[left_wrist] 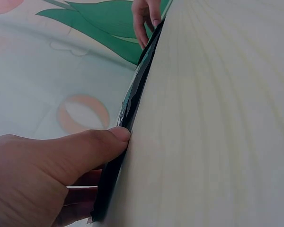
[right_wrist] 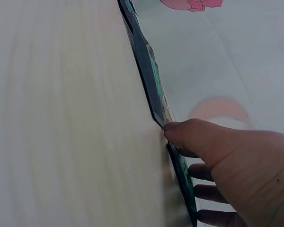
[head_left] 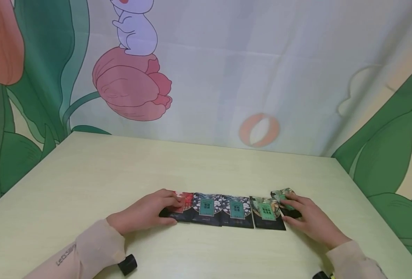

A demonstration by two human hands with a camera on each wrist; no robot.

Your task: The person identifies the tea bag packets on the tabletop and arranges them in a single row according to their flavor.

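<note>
Several flat tea-bag-like sachets lie in a row on the table. My left hand (head_left: 153, 209) rests on the red-and-black sachet (head_left: 186, 201) at the left end, fingers over its top and thumb (left_wrist: 119, 134) against the near edge. Beside it lie two dark blue sachets with white flowers and teal labels, one left (head_left: 206, 207) and one right (head_left: 237, 209), then a green-and-black sachet (head_left: 267, 211). At the right end another green sachet (head_left: 280, 193) sits askew, turned from the row. The fingers of my right hand (head_left: 309, 217) touch its top; the thumb (right_wrist: 173, 130) is at the neighbouring sachet's corner.
The pale wooden table (head_left: 206, 252) stretches around the row. Behind it hangs a printed curtain (head_left: 206, 77) with flowers and a white animal. A black cylindrical piece (head_left: 127, 265) is at the left cuff, and another dark piece (head_left: 320, 275) by the right.
</note>
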